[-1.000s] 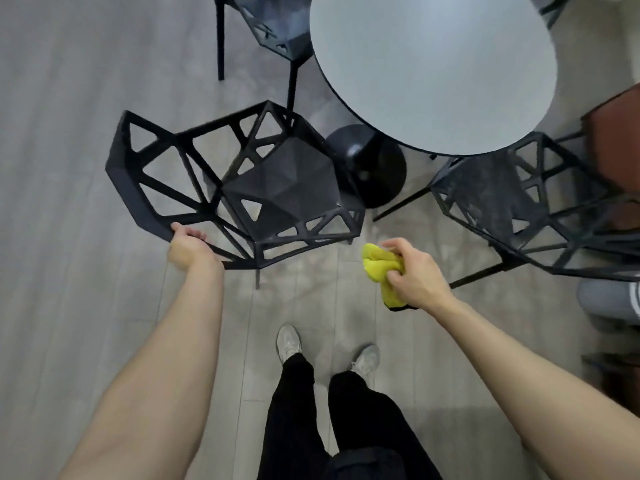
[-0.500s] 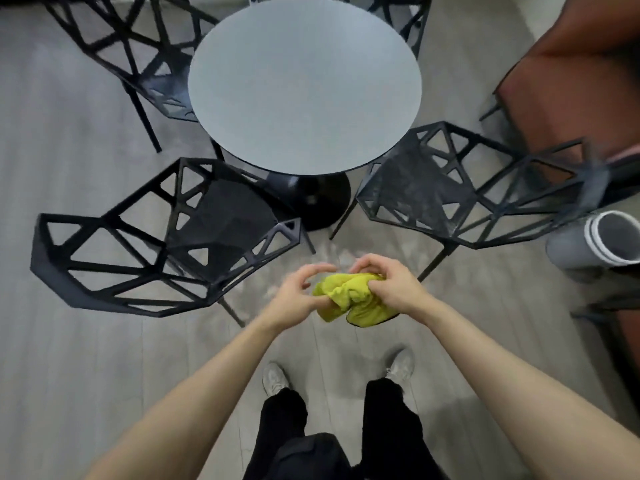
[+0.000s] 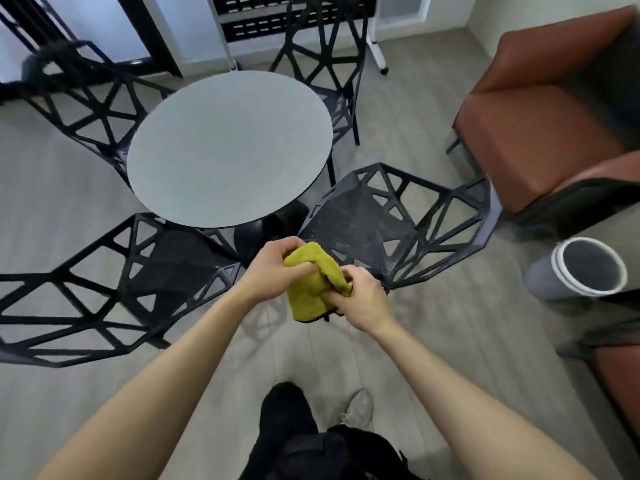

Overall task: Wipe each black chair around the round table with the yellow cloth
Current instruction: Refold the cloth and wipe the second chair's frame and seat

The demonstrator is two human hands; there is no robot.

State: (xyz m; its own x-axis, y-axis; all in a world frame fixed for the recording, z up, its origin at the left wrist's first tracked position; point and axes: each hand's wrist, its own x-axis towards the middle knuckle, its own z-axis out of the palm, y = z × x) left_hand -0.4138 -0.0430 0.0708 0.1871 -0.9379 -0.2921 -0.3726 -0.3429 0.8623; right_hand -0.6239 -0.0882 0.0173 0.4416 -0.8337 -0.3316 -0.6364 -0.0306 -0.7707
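Hanging lengthwise downward, yellow cloth (image 3: 309,289) gripped by curled left hand (image 3: 275,270) and right hand (image 3: 360,299).

Bare floor (image 3: 433,323) runs open btwn near-left black chair (image 3: 114,289) & near-right black chair (image 3: 398,223). Round table (image 3: 228,150) blocks beyond, chairs tight against its rim. Right side crowded: white-rimmed bin (image 3: 585,271) just beside near-right chair, brown armchair (image 3: 554,116) behind it.

Both hands, left hand (image 3: 273,268) and right hand (image 3: 360,299), gripped the yellow cloth (image 3: 308,292) (bunched between them) near the round table (image 3: 228,150) and the dusty black chair (image 3: 388,220).
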